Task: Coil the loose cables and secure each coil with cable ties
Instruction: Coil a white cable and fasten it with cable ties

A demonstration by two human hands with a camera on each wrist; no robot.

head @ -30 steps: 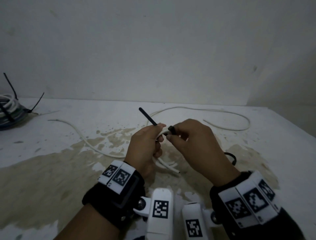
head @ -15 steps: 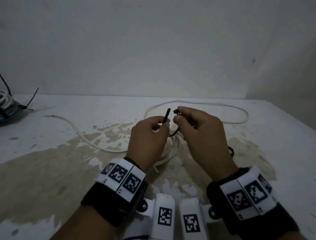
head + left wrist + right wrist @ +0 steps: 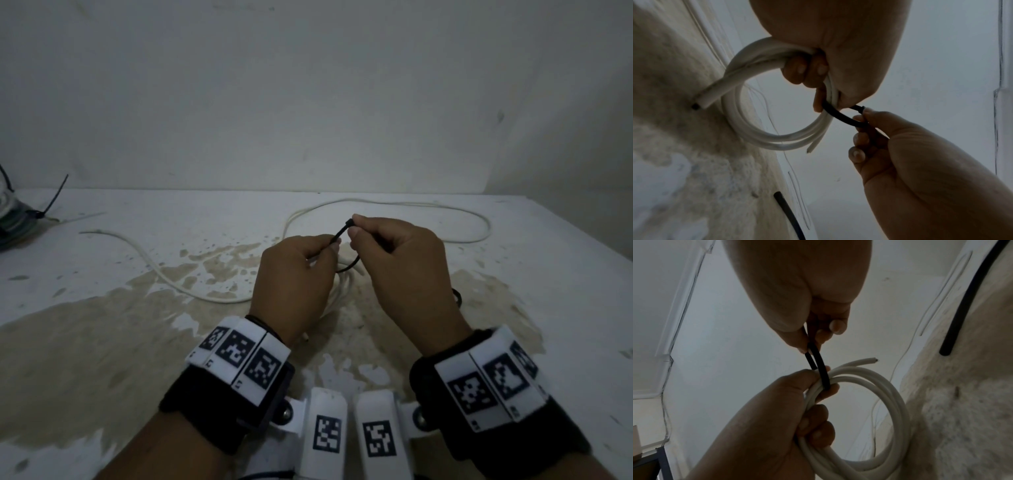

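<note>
Left hand: my left hand (image 3: 294,274) is curled round the coil (image 3: 869,426), the white loops bunched in its fingers (image 3: 797,69), with thumb and forefinger also nipping one end of the tie (image 3: 840,116).
Right hand: my right hand (image 3: 400,260) pinches the other end of the tie between thumb and forefinger; its remaining fingers are curled into the palm.
Coil: several white turns held up off the table (image 3: 102,274), between my two hands; one cut end sticks out free past the loops in both wrist views.
Tie: black, bent in a loop round the coil just beside my left fingers; both ends come up together in the gap between my hands. I cannot tell whether the tip is through the head.
Loose cable: a white cable (image 3: 394,205) lies on the table beyond my hands, curving far right and trailing off to the left.
Black piece: a short black length (image 3: 966,308) lies on the table near the right hand; I cannot tell what it is.
Far left: a bundle (image 3: 13,219) at the table's left edge, with a black tail standing up from it.
Table: white, with a broad brown stain under my hands.
</note>
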